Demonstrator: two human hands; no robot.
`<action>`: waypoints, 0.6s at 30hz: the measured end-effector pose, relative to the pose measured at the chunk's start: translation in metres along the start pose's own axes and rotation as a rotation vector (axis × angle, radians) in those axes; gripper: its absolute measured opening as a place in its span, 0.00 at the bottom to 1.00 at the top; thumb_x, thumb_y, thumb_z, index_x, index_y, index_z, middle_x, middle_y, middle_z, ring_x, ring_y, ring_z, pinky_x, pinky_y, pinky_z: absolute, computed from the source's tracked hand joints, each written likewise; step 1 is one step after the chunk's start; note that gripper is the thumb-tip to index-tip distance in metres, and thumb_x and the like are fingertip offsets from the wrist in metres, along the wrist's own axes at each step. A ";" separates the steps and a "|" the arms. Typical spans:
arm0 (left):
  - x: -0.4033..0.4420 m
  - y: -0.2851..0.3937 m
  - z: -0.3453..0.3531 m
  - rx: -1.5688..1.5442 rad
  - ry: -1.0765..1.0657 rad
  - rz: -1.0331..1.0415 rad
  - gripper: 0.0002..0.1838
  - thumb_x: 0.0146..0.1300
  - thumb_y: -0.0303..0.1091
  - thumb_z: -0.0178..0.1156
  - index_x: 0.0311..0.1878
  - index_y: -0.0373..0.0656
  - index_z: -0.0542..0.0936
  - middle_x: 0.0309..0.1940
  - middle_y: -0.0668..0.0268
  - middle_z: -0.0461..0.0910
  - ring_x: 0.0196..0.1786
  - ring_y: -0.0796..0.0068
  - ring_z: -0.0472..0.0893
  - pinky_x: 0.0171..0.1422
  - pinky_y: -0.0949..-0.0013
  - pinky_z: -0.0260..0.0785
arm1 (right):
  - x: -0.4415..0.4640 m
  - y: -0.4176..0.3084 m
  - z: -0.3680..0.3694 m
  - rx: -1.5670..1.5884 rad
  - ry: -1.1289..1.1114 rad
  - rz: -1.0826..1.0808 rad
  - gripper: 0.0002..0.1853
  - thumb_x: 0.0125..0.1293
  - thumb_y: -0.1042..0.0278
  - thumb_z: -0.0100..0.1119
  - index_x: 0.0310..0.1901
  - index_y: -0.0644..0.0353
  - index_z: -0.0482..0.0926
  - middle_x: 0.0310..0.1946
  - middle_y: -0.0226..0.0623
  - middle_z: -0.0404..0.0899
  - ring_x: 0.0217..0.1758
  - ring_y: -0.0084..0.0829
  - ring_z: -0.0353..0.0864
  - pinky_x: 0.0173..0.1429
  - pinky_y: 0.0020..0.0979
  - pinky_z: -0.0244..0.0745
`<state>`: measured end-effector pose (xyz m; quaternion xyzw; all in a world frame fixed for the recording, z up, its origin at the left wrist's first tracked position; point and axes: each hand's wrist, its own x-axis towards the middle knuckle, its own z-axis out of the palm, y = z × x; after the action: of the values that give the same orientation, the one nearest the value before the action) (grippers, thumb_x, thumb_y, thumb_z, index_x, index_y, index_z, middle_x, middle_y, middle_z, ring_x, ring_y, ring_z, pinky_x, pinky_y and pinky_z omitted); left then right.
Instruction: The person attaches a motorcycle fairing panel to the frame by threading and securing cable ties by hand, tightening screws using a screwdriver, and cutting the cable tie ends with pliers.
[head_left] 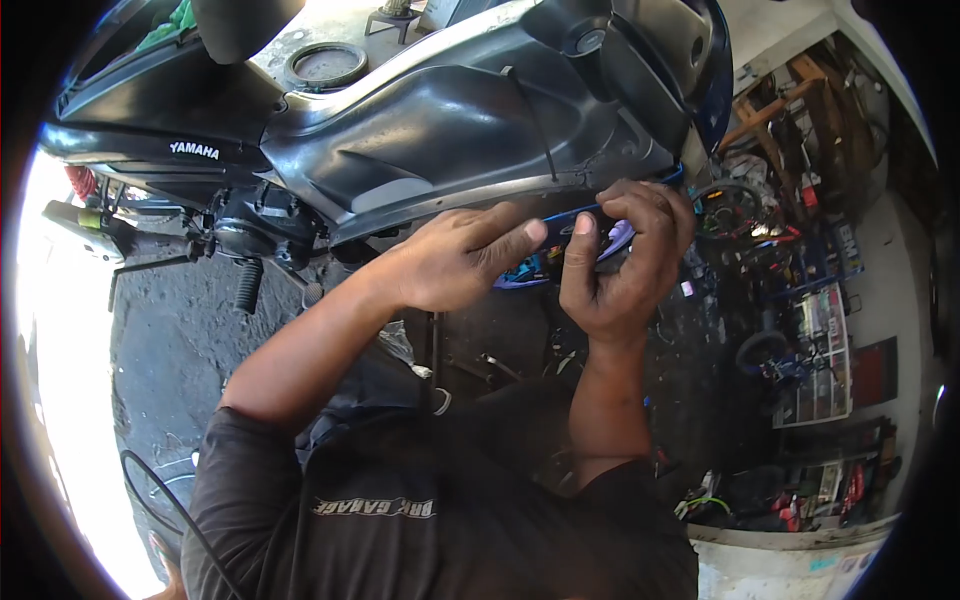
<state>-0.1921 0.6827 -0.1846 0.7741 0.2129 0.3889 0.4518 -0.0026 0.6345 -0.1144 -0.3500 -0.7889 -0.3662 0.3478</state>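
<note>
A dark, narrow strip with a blue edge (562, 226) spans the gap between my hands, just below the motorbike's side; its exact kind cannot be made out. My left hand (460, 258) is at its left end, thumb in front and fingers stretched along the top, slightly blurred. Over the right part, my right hand (632, 262) curls its fingers, with the thumb upright and apart from them. Both hands seem to grip the strip, though they cover much of it. Above them lies the black side panel (430, 125) of a Yamaha motorbike. A purple-rimmed basin (537, 284) with blue items shows partly beneath.
The bike's engine (262, 228) and kick lever stand at left. A tyre (326, 65) lies on the ground beyond. Tools and parts clutter the floor at right, near a newspaper sheet (822, 350) and a wooden frame (775, 110). A black cable (165, 505) hangs at lower left.
</note>
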 end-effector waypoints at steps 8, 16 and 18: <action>0.001 -0.013 -0.020 -0.549 -0.325 0.007 0.35 0.81 0.55 0.45 0.80 0.41 0.59 0.72 0.57 0.70 0.72 0.70 0.69 0.76 0.65 0.61 | 0.009 0.005 -0.010 -0.019 -0.080 -0.010 0.12 0.60 0.73 0.62 0.45 0.62 0.78 0.41 0.37 0.81 0.49 0.43 0.76 0.62 0.45 0.68; 0.002 -0.011 -0.019 -0.703 -0.308 -0.023 0.33 0.81 0.54 0.45 0.79 0.42 0.63 0.69 0.59 0.73 0.69 0.73 0.71 0.74 0.67 0.64 | 0.079 -0.009 -0.023 0.195 -0.510 0.161 0.20 0.58 0.72 0.70 0.54 0.57 0.82 0.34 0.36 0.82 0.37 0.34 0.82 0.39 0.34 0.75; 0.006 -0.026 -0.019 -0.608 -0.358 -0.001 0.33 0.81 0.55 0.44 0.79 0.42 0.63 0.69 0.59 0.73 0.70 0.72 0.71 0.75 0.66 0.63 | 0.090 0.000 -0.013 0.348 -0.467 0.132 0.16 0.56 0.73 0.72 0.48 0.60 0.84 0.31 0.38 0.81 0.34 0.32 0.82 0.33 0.30 0.73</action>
<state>-0.2030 0.7096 -0.1998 0.6600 0.0051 0.2925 0.6920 -0.0451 0.6509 -0.0353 -0.4107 -0.8740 -0.1115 0.2347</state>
